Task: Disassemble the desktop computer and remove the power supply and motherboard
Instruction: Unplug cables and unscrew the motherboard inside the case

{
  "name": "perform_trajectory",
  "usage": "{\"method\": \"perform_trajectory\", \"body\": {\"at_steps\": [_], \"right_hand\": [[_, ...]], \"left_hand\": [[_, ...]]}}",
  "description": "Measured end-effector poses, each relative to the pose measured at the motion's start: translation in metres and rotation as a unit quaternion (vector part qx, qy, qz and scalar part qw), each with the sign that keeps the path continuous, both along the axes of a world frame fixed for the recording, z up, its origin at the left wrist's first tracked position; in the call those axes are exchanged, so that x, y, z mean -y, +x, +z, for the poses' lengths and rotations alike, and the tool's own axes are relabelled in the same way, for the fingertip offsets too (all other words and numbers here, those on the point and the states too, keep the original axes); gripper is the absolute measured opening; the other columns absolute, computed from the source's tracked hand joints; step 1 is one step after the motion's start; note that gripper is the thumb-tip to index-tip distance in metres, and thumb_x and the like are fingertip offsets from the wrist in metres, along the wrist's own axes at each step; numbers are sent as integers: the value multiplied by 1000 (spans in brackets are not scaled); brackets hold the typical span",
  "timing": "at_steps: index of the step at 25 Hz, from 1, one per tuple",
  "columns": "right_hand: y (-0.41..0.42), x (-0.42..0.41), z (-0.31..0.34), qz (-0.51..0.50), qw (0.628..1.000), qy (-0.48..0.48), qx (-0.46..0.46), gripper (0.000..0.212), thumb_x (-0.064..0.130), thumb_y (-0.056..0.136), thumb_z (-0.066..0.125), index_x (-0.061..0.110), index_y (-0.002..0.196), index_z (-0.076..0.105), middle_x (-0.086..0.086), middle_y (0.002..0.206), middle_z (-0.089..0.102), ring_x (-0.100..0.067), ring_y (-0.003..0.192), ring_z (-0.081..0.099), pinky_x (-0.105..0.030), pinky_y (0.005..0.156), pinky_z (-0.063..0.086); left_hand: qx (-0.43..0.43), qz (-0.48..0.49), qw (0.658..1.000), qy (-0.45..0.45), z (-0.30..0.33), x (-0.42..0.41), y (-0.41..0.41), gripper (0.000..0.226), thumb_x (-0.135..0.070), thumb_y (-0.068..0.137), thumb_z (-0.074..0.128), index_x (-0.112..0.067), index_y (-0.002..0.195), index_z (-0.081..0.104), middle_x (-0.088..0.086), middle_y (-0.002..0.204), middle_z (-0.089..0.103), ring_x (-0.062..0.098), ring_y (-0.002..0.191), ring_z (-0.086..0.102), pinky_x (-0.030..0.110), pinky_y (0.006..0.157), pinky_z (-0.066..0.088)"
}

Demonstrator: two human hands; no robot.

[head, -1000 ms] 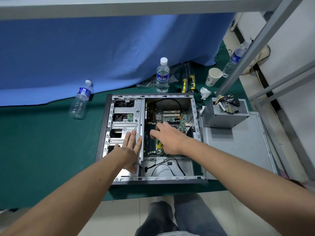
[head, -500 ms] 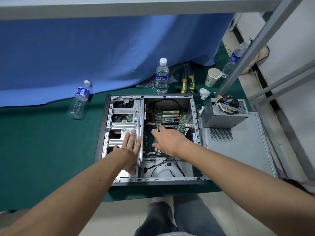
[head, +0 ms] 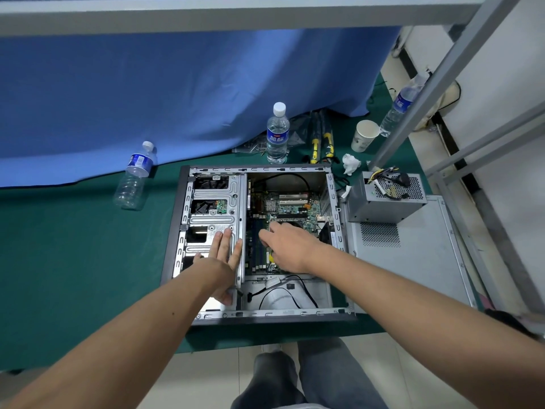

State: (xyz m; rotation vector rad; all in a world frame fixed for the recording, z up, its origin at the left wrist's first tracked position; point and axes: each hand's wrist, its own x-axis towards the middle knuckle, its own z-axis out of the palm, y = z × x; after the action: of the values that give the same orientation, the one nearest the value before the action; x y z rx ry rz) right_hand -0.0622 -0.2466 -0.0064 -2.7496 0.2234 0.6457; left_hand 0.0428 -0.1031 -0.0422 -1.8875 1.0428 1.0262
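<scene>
Right hand (head: 287, 246) has drawn back toward the near edge of the green motherboard (head: 283, 214), fingers curled; what it holds is hidden.
Left hand (head: 225, 255) lies flat, fingers straight, on the grey steel drive cage (head: 212, 214); motherboard stays seated, while the grey boxy power supply (head: 386, 196) already sits outside on the removed side panel (head: 413, 255).

Both forearms reach forward, left hand (head: 221, 258) flat with straight fingers, right hand (head: 287, 246) palm-down, fingers curled.
</scene>
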Motion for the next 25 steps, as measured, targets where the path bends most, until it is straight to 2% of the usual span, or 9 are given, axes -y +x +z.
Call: {"method": "perform_trajectory", "body": {"at_steps": [2,4,6,8,11,13,15,19,25], "right_hand": [[-1,2,1,22,1000,9,2,38,6,85,59,18,118,45,-6,112,43,-23,103,39,-35,73,43],[-2,1,0,15,1000,-3,-16,37,20,92,59,18,125,43,-8,115,44,-27,104,46,-35,70,41],[0,0,-1,1,999,-16,-32,34,32,100,49,14,128,42,-12,115,48,-33,100,55,-38,69,42],[1,2,-2,9,1000,-5,-17,26,21,99,49,14,123,43,-10,109,49,-31,100,54,-38,70,43],[1,6,0,17,1000,22,2,36,7,87,59,21,118,47,-4,110,45,-21,100,40,-37,74,44],[1,5,-1,-3,1000,21,-10,34,17,91,61,21,122,48,-6,112,44,-21,99,43,-35,71,42],[2,3,-4,-21,999,4,-24,29,30,97,54,16,123,49,-9,112,47,-28,97,56,-37,72,46],[3,9,-6,-34,999,14,-22,17,15,95,51,11,111,58,-7,106,49,-29,89,60,-38,73,51],[-18,19,-5,-69,997,42,19,22,24,97,52,14,112,64,-1,101,46,-21,83,52,-30,71,40]], "left_hand": [[0,2,1000,0,0,-1,0,124,-48,87,66,-13,116,-49,16,113,-63,39,131,-46,61,115,18],[0,1,1000,-1,0,0,1,125,-50,86,67,-13,116,-49,16,113,-63,39,131,-46,61,115,17],[-2,2,1000,-2,-1,0,1,126,-50,86,67,-13,117,-49,16,114,-63,39,130,-46,62,115,16],[-4,2,1000,-2,0,0,1,126,-50,86,68,-13,118,-48,16,115,-63,39,131,-46,62,115,16],[-8,2,1000,-2,1,-1,1,126,-50,86,68,-14,117,-48,17,117,-63,39,130,-46,61,116,17],[-10,2,1000,-3,1,0,2,126,-50,86,68,-14,118,-49,17,117,-63,38,130,-46,60,116,17],[-14,4,1000,-6,1,-1,2,127,-49,86,69,-15,117,-49,16,117,-64,38,130,-47,61,115,16],[-22,10,1000,-14,-2,-3,4,129,-48,85,71,-18,117,-51,13,116,-66,35,129,-48,61,115,14],[-31,12,999,-26,-2,-5,6,131,-46,83,73,-21,119,-51,11,121,-66,32,131,-47,59,116,14]]}}
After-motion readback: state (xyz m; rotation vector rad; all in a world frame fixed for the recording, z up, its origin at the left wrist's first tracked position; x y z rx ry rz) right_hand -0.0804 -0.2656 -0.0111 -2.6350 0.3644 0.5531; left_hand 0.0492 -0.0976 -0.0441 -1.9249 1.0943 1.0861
